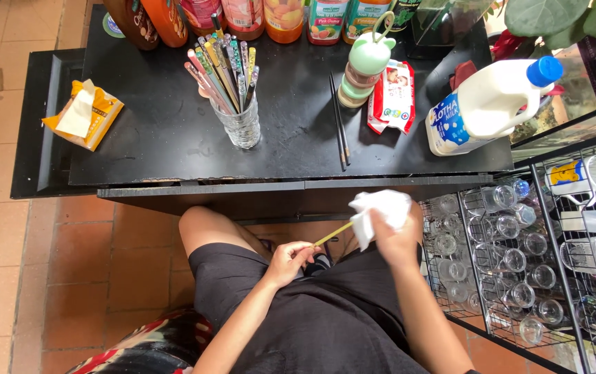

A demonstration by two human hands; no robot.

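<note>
Here, seen from above, a seated person works below the front edge of a black table [173,149]. The left hand [287,262] has its fingers closed on the lower end of a yellow chopstick [332,235], which slants up to the right over the lap. The right hand [395,232] has its fingers closed on a white tissue [380,211], and the tissue is wrapped around the chopstick's upper end. On the table, a glass [242,125] stands upright, filled with many coloured chopsticks. A black pair [339,125] lies flat to its right, just beside a stack of small pastel tubs [364,73] and a wipes pack [393,97]. A milk jug [488,104] with a blue cap lies tilted at the right end. A yellow tissue pack [85,114] rests at the left edge. Bottles [242,17] line the far side. A wire rack [519,263] of glasses stands to the person's right.
</note>
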